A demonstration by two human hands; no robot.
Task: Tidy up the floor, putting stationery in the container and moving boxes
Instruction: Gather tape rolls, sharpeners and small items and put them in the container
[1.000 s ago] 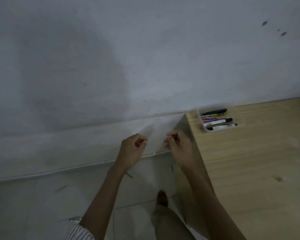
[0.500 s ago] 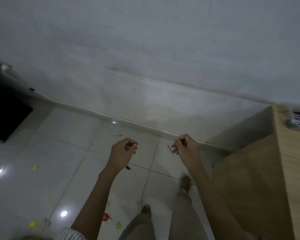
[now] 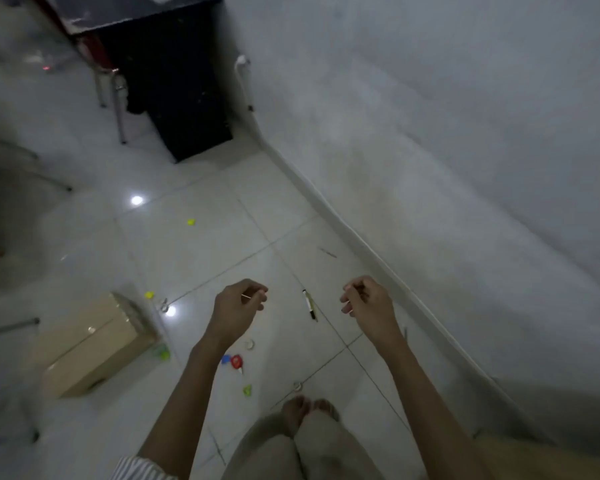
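white tiles (image 3: 187, 258) meet a grey wall (image 3: 465, 133) on the right, with a black cabinet (image 3: 174, 81) at the far end. both hands hover over the floor, apart from each other, and the pen (image 3: 309, 304) lies on the tiles between them. left hand (image 3: 238, 306) and right hand (image 3: 368, 303) each have the fingers curled in. a thin pale sliver shows at each one's fingertips, but i cannot tell whether anything is really pinched. a box (image 3: 94, 344) sits to the left. small bits lie near the feet: a red piece (image 3: 236, 362), a green scrap (image 3: 246, 389), a ring (image 3: 250, 344). the container is out of view.

the step looks like gathering stationery. best to crouch and take the pen first, since it is nearest, pinching it mid-barrel. then scoop up the bits close by in one go, which means fewer trips to the container. the thin stick (image 3: 328, 252) by the wall is easy to miss.
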